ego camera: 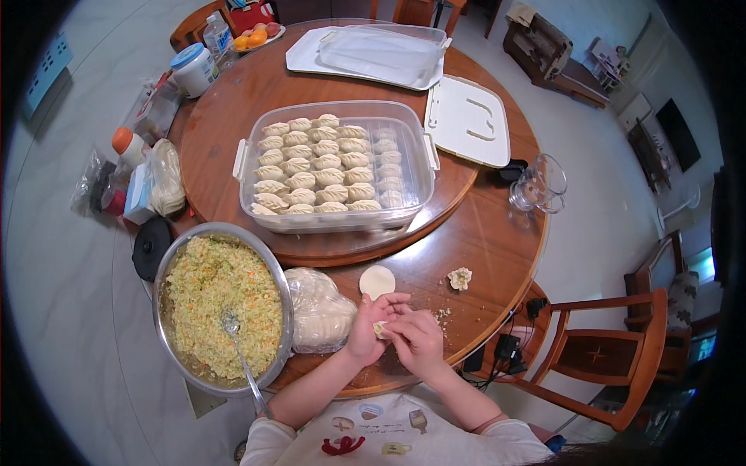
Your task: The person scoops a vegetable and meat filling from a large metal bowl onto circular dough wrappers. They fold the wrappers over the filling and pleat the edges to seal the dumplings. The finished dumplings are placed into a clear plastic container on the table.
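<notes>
My left hand (366,333), palm up, cradles a small, partly folded dumpling (379,329) over the table's near edge. The fingertips of my right hand (418,343) pinch the dough at its edge. Much of the dumpling is hidden by my fingers. Just beyond my hands lies a round flat dumpling wrapper (377,281). A plastic bag of stacked wrappers (320,311) rests left of my left hand. Farther left, a metal bowl (287,291) holds chopped vegetable filling (215,291) with a metal spoon (245,364) standing in it.
Rows of pleated dumplings (329,176) fill much of a clear plastic container (402,215) on the raised turntable (215,128). A white lid (466,119) and a tray (303,52) lie behind. Right are a glass mug (539,183), an open-topped dough piece (460,278) and a wooden chair (600,349).
</notes>
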Motion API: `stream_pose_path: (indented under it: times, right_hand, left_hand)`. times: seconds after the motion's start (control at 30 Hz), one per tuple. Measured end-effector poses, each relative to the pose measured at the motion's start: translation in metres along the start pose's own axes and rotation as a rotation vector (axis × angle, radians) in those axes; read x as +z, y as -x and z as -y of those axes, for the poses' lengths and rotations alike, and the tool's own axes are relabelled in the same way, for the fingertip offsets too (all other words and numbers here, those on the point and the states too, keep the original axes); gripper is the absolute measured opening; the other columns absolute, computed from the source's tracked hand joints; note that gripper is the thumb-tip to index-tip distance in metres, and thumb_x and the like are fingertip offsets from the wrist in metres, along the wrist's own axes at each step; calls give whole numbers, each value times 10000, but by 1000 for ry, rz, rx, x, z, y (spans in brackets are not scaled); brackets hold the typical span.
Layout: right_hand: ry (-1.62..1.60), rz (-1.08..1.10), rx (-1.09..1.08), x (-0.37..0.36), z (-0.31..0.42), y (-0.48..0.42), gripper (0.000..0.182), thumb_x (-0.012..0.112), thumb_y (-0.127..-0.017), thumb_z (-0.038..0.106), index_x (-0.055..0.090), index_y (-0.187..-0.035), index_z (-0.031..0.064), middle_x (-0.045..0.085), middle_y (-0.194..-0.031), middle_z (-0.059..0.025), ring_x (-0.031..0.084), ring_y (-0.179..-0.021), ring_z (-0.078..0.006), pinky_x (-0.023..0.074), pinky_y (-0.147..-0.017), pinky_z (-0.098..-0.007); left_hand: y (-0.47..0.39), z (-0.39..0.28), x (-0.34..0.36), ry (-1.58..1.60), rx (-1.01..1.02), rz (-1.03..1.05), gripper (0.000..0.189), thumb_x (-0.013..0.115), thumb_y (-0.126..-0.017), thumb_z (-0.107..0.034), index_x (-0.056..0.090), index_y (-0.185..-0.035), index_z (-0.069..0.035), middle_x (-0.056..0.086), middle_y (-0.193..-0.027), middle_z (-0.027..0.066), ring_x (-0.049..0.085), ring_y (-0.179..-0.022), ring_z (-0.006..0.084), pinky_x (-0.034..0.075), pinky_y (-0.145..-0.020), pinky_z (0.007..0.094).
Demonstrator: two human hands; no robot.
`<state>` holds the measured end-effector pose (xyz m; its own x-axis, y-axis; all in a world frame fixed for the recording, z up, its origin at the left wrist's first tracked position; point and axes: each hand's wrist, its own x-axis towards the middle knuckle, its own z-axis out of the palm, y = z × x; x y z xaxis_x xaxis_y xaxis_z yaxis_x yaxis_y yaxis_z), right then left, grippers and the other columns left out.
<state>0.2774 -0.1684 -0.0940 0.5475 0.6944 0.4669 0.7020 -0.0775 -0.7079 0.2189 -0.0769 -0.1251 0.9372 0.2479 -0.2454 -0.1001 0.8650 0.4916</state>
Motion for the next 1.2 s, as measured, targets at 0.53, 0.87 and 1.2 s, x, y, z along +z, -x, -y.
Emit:
stream_pose_path:
  times: [0.53, 0.87, 1.2]
  right_hand:
    - [-7, 24, -70, -1, 0, -2, 134, 614, -616, 23, 563, -733, 63, 532, -717, -63, 511, -675, -239, 403, -616, -333]
    - [105, 98, -56, -2, 11, 0, 167, 627, -618, 70, 575, -775, 90, 538, -728, -40, 516, -684, -213, 386, -591, -311]
    - [131, 27, -62, 0, 17, 1, 243, 678, -588, 141, 588, -808, 88, 542, -754, -30, 516, -685, -189, 386, -602, -304]
  left_hand:
    - [0, -6, -1, 304, -135, 59, 653, 191, -836, -526, 426, -1075, 35, 503, -887, 109, 487, -846, 182, 378, -804, 307]
    - [-3, 3, -17, 281, -92, 151, 625, 204, -840, -516, 461, -1021, 24, 487, -771, 67, 470, -717, 148, 391, -697, 268]
    - [1, 2, -11, 192, -12, 26, 623, 198, -835, -535, 470, -995, 3, 460, -688, 54, 445, -666, 135, 381, -648, 248]
